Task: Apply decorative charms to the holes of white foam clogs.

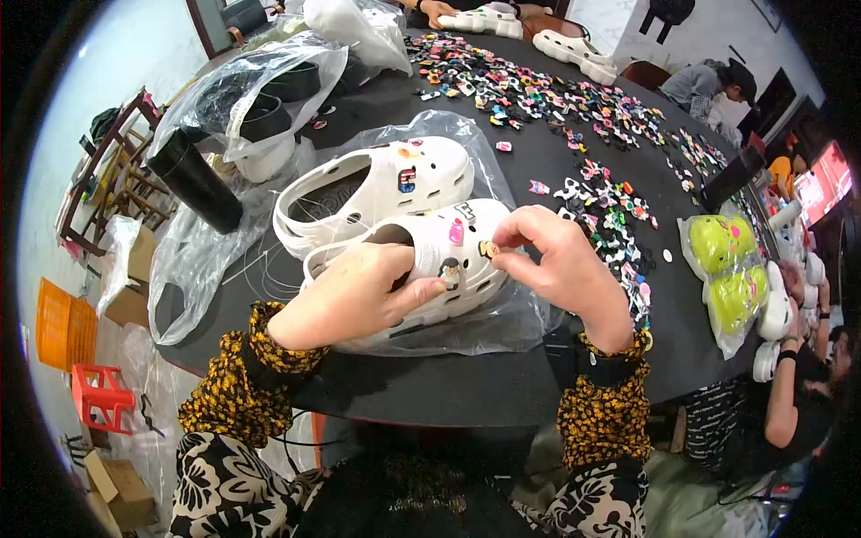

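Two white clogs lie side by side on a clear plastic bag (pixel 448 339) on the dark table. My left hand (pixel 345 291) grips the nearer white clog (pixel 430 238), its fingers inside the foot opening and its thumb along the outside. Between thumb and forefinger of my right hand (pixel 560 264) is a small brown and yellow shoe charm (pixel 488 248), at a hole in that clog's toe. A pink charm (pixel 456 233) and a dark-haired figure charm (pixel 449 271) sit on the same clog. The farther white clog (pixel 377 184) carries a blue and red letter charm (pixel 406 180).
Loose shoe charms (pixel 538 94) cover the table's far and right parts. A black cylinder (pixel 195 184) and bagged black pots (pixel 265 117) stand at left. Bagged green clogs (pixel 731 269) lie at right. Co-workers sit around the table, one hand (pixel 438 13) near another white clog (pixel 480 22).
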Motion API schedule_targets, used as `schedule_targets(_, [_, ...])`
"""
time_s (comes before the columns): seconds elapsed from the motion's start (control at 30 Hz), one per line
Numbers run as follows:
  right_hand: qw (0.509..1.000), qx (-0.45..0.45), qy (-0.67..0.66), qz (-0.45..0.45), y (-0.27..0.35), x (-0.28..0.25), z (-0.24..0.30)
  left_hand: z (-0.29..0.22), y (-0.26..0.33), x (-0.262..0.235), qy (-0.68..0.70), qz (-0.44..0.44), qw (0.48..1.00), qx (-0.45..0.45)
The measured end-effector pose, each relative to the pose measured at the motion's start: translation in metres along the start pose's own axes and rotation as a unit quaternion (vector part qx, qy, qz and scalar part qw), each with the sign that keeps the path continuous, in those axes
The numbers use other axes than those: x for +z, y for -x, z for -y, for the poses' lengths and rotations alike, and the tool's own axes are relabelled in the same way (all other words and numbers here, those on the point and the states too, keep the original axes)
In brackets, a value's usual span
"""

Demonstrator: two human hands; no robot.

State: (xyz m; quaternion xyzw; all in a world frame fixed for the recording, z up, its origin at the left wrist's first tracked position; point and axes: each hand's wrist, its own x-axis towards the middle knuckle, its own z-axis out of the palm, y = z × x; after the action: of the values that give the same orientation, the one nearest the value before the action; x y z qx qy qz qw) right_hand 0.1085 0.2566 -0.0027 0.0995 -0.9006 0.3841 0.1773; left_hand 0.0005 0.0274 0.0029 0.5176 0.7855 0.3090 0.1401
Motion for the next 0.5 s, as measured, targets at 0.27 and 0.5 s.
schedule_targets(0.27, [0.996, -0.06, 0.06, -0.007, -0.002, 0.002, -0.007, 0.008, -0.001, 0.011, 0.062, -0.057, 0.996, 0.044])
schedule_targets(0.5, [0.996, -0.066, 0.057, -0.022, -0.003, 0.004, -0.009, 0.0, 0.0, 0.003, 0.048, -0.017, 0.999, -0.009])
